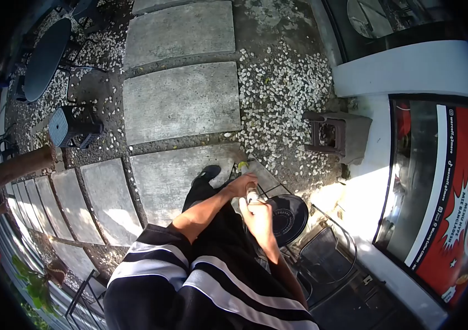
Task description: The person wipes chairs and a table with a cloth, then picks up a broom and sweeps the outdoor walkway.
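Both my hands are closed around a pale, narrow, cylindrical object point(252, 193) in front of my legs. Its exact kind is hard to make out. My left hand point(240, 185) grips it farther out, fingers wrapped round. Closer to my body, my right hand point(259, 215) is curled on the same object. Just beyond the left hand shows a yellow-green ring or end point(243, 164), which seems to belong to it. A round black seat or tabletop point(290, 220) lies right beside my right hand, at a lower level.
Concrete slabs point(181, 102) run ahead, bordered by white pebbles point(286, 93). A brown plastic stool point(337, 136) stands by the wall at right, near a red poster point(462, 220). To the left are a dark oval table point(47, 59), a stool point(72, 127) and a wooden post point(19, 170).
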`<action>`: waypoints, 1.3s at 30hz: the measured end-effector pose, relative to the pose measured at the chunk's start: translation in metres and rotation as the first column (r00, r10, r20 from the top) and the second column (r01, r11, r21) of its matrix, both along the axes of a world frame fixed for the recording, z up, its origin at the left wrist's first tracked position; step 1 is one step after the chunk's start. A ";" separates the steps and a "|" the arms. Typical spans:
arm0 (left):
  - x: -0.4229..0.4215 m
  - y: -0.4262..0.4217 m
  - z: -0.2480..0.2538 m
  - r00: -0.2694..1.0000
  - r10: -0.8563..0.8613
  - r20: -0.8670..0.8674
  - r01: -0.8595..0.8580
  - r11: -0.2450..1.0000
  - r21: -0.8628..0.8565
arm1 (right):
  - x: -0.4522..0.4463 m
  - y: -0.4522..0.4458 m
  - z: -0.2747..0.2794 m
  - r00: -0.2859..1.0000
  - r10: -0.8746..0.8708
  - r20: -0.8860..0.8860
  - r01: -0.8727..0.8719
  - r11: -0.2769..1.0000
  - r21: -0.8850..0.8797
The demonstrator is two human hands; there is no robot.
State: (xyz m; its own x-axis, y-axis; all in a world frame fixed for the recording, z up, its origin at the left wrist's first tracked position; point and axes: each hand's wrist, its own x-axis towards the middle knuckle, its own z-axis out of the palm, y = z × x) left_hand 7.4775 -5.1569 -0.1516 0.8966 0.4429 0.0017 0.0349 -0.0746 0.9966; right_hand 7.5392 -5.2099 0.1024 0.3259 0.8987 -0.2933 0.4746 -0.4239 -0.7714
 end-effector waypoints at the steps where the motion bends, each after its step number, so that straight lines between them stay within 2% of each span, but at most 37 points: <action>1: 0.009 0.007 -0.006 0.991 0.085 0.108 -0.087 0.996 0.009 | -0.002 -0.013 -0.016 0.981 0.160 0.114 -0.176 0.973 0.147; 2: 0.019 0.012 -0.010 0.963 0.165 0.215 -0.170 0.985 0.007 | -0.002 -0.020 -0.017 0.982 0.151 0.117 -0.167 0.975 0.144; 3: 0.030 0.020 0.000 0.963 0.158 0.220 -0.163 0.987 0.007 | 0.000 -0.025 -0.014 0.982 0.134 0.136 -0.158 0.971 0.180; 5: 0.056 0.030 0.032 0.937 0.251 0.242 -0.268 0.963 0.041 | 0.004 -0.034 0.000 0.979 0.106 0.176 -0.150 0.954 0.261; 9: 0.074 0.039 0.082 0.962 0.158 0.222 -0.200 0.962 0.184 | 0.022 -0.050 0.053 0.973 0.108 0.205 -0.169 0.935 0.312; 13: 0.031 0.029 0.131 0.976 0.139 0.166 -0.172 0.963 0.209 | 0.011 -0.056 0.085 0.978 0.186 0.097 -0.209 0.889 0.407; 17: -0.046 0.018 0.135 0.964 0.259 0.054 -0.265 0.940 0.213 | -0.014 -0.040 0.093 0.939 0.345 -0.002 -0.314 0.856 0.410; 18: -0.063 0.018 0.132 0.959 0.278 0.049 -0.282 0.933 0.223 | -0.017 -0.033 0.093 0.932 0.364 -0.005 -0.328 0.847 0.419; 21: -0.108 0.024 0.110 0.904 0.403 -0.143 -0.348 0.887 0.304 | -0.022 -0.007 0.071 0.908 0.402 -0.119 -0.332 0.862 0.383; 22: -0.119 0.028 0.099 0.900 0.410 -0.147 -0.357 0.887 0.292 | -0.022 0.000 0.060 0.904 0.410 -0.123 -0.341 0.863 0.372; 25: -0.133 0.052 0.053 0.861 0.480 -0.169 -0.412 0.852 0.322 | -0.017 0.026 0.015 0.907 0.381 -0.180 -0.367 0.924 0.110; 26: -0.126 0.068 0.034 0.861 0.484 -0.159 -0.425 0.855 0.297 | -0.015 0.039 -0.007 0.907 0.385 -0.167 -0.376 0.923 0.085; 29: -0.109 0.088 -0.030 0.891 0.395 -0.224 -0.317 0.894 0.316 | -0.025 0.051 -0.066 0.928 0.307 -0.209 -0.250 0.933 0.260; 30: -0.095 0.083 -0.045 0.894 0.387 -0.225 -0.328 0.909 0.258 | -0.029 0.044 -0.070 0.932 0.300 -0.205 -0.260 0.944 0.202; 32: -0.055 0.099 -0.051 0.977 0.210 0.035 -0.212 0.968 0.137 | -0.051 0.061 -0.048 0.951 0.308 -0.009 -0.300 0.933 0.197; 33: -0.036 0.095 -0.043 0.969 0.194 0.154 -0.204 0.978 0.049 | -0.056 0.072 -0.035 0.945 0.316 0.090 -0.328 0.921 0.211; 34: -0.017 0.094 -0.037 0.944 0.185 0.272 -0.187 0.982 -0.018 | -0.057 0.082 -0.026 0.940 0.326 0.098 -0.340 0.917 0.209; 36: 0.011 0.096 -0.010 0.886 0.154 0.438 -0.137 0.988 -0.071 | -0.058 0.094 -0.009 0.897 0.362 0.253 -0.423 0.870 0.253; 37: 0.022 0.103 0.000 0.891 0.106 0.441 -0.092 0.994 -0.052 | -0.062 0.107 0.002 0.870 0.372 0.324 -0.462 0.845 0.270; 39: 0.021 0.117 0.008 0.901 0.072 0.428 -0.061 0.997 -0.040 | -0.069 0.129 0.021 0.893 0.356 0.276 -0.420 0.879 0.224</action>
State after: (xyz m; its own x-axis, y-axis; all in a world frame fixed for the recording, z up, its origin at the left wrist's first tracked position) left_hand 7.4981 -5.0399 -0.1438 0.7800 0.5063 0.3678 -0.3923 -0.0621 0.9177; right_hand 7.4698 -5.0805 0.1231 -0.0387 0.9991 0.0176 0.7275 0.0403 -0.6849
